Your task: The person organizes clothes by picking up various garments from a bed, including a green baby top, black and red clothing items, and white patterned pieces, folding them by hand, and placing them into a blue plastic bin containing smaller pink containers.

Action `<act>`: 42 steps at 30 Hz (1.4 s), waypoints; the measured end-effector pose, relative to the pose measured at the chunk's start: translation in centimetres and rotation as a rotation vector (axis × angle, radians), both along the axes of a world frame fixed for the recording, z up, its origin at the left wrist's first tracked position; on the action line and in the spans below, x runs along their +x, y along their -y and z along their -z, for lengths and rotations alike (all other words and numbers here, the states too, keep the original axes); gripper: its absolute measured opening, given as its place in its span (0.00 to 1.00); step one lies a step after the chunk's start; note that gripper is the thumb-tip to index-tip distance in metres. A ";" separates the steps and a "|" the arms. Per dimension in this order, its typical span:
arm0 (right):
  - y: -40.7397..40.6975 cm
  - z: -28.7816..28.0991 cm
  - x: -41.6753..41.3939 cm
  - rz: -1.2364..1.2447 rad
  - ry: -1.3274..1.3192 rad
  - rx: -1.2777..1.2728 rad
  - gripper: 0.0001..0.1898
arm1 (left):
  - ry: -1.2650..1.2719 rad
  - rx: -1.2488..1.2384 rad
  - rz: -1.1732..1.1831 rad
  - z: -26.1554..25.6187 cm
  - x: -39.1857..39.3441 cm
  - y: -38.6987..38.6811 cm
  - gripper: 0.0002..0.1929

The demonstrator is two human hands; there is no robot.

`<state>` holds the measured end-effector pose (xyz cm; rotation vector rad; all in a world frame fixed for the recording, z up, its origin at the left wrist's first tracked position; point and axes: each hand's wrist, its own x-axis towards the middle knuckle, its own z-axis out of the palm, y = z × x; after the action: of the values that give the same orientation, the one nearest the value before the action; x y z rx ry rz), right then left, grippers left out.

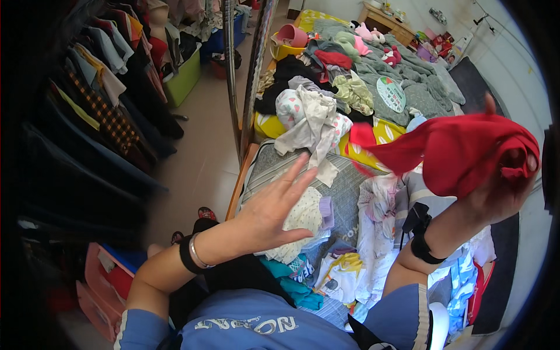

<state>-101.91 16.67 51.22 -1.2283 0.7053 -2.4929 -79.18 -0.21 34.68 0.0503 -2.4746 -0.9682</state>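
Note:
A red cloth garment (459, 153) is held up at the right by my right hand (503, 188), its fingers closed in the fabric and a loose end trailing left. My left hand (278, 210) is raised over the bed with fingers spread and nothing in it. Beneath it lies a folded cream dotted garment (302, 218) beside a lilac folded cloth (326, 213). Nearer my body are teal clothes (302, 293) and a white and yellow garment (341, 275). A long white and pink printed garment (376, 218) stretches between my two arms.
A clothes pile (306, 113) covers the bed's far part, near metal poles (251, 83). Clothes hang from a rack (100, 87) at the left, beside a green bin (186, 78). A pink plastic container (98, 288) stands at the lower left, and a wooden desk (387, 24) at the back.

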 end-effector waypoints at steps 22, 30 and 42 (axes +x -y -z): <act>14.0 8.9 2.8 0.547 -0.912 0.638 0.32 | -0.251 1.064 -0.056 -4.4 7.1 2.3 0.14; 11.1 15.8 18.1 0.023 -0.820 0.450 0.33 | -0.157 1.139 -0.120 -4.0 9.6 1.4 0.20; 10.6 19.2 21.1 -0.295 -0.412 0.704 0.10 | -0.405 0.818 -0.579 -1.5 11.6 0.2 0.21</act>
<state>-80.82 6.05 31.98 -1.4169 1.2515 -1.5442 -67.55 -0.41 36.16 0.7108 -1.4365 -1.4520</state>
